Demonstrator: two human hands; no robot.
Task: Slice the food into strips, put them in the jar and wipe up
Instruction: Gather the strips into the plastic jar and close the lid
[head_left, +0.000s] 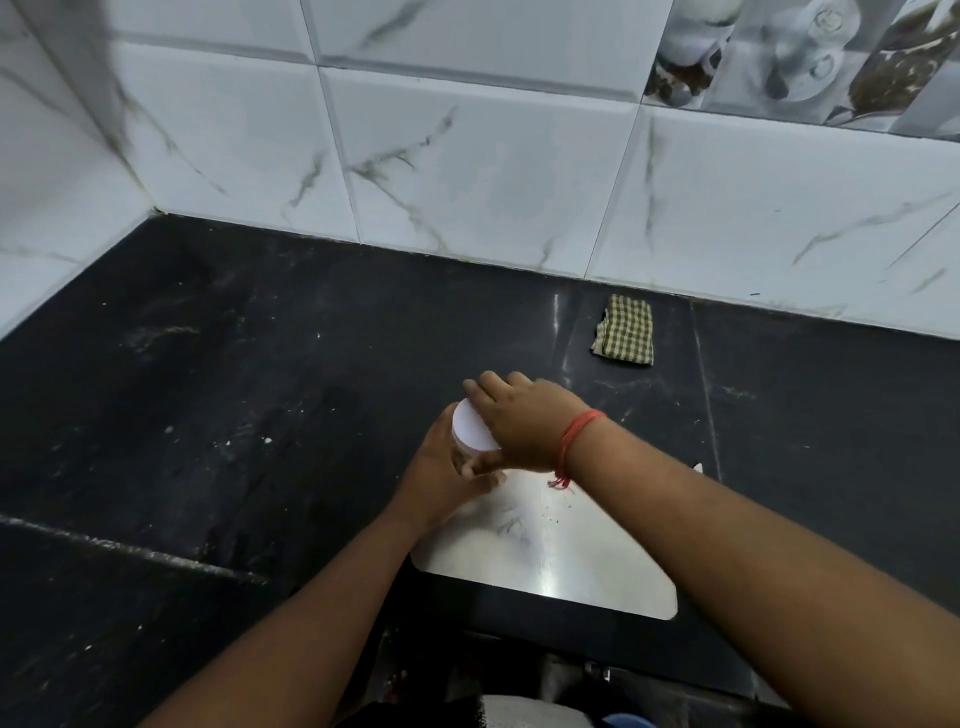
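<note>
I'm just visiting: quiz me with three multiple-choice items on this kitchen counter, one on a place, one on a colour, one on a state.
1. Where does the folded checked cloth lie?
A by the tiled wall
B on the white cutting board
C in a hand

2. What colour is the round jar lid?
A red
B white
C green

3. What is the right hand doing?
A hanging idle
B wiping
C gripping the lid

Answers: 1 A, it lies on the black counter below the tiles; 2 B, its top shows white; 3 C, fingers curl over it while the left hand holds the jar.

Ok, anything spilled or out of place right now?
Small dark crumbs lie scattered on the white cutting board, and pale specks dot the black counter to its left. Nothing else looks odd.
</note>
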